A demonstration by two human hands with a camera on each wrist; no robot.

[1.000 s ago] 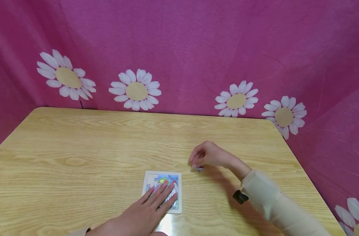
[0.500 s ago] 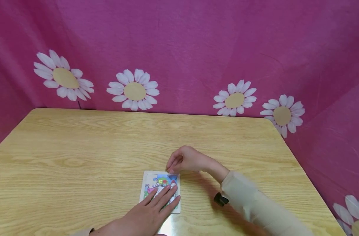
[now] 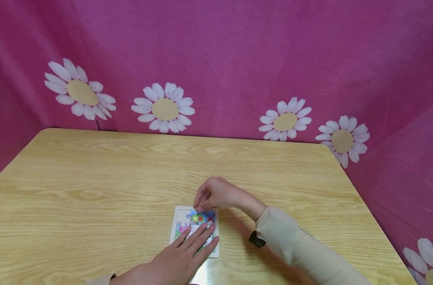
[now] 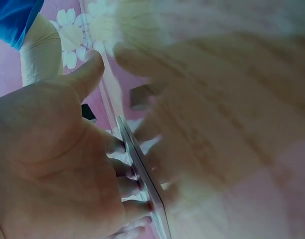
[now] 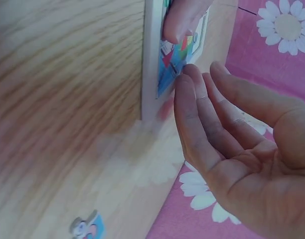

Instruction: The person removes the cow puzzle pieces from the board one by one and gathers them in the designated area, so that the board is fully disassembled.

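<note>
Resting on the picture puzzle (image 3: 198,218) on the desk (image 3: 113,178), the left hand (image 3: 179,253) lies flat, fingers spread; the right hand (image 3: 216,194) bends over the puzzle's far edge, grasp hidden, can't tell! A loose piece (image 5: 88,227) lies nearby.

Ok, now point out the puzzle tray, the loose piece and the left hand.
Puzzle tray (image 5: 151,69), right wrist view: its pale rim.
Loose piece (image 5: 87,228), right wrist view: its printed face.
Left hand (image 3: 179,254), head view: back of the hand.
</note>
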